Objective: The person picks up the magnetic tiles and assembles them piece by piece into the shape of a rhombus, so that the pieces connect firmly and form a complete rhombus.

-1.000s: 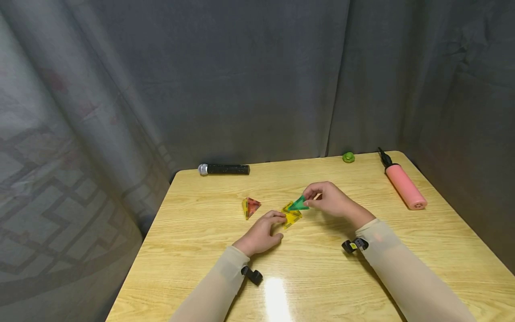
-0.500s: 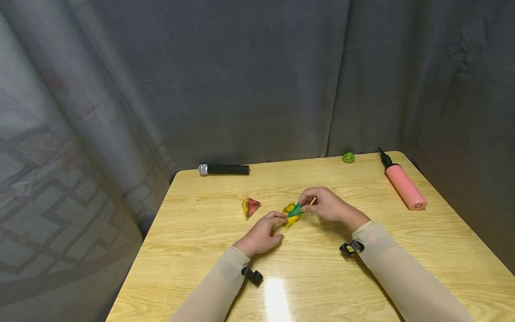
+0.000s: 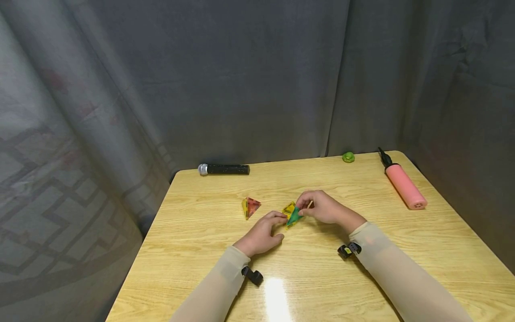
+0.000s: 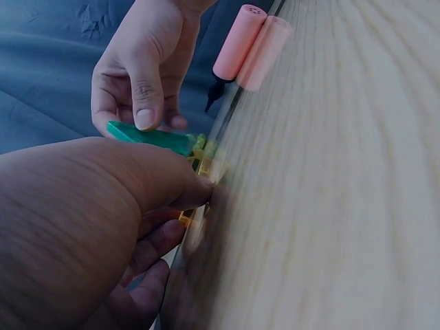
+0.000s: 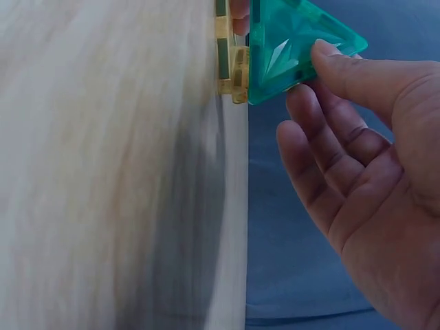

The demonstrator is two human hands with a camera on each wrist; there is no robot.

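My right hand [image 3: 323,206] pinches a translucent green triangular magnetic tile [image 5: 295,51] between thumb and fingers. In the right wrist view the green tile's long edge is at the edge of the yellow tiles [image 5: 223,65]. Those yellow tiles [image 3: 289,208] lie flat on the table, partly covered by the green one in the head view. My left hand [image 3: 263,233] rests its fingertips on their left side, with the thumb apart from the fingers. In the left wrist view the left hand [image 4: 75,213] hides much of the yellow tiles.
A small red-and-yellow tile pyramid [image 3: 252,207] stands to the left of the hands. Along the back are a black microphone [image 3: 227,169] and a small green object [image 3: 348,157]. A pink hand pump [image 3: 405,187] lies by the right edge of the wooden table [image 3: 193,223].
My right hand has come down and a little left and nearer, bringing the green tile over the front part of the yellow tiles and turning it. The left hand stays nearly still.
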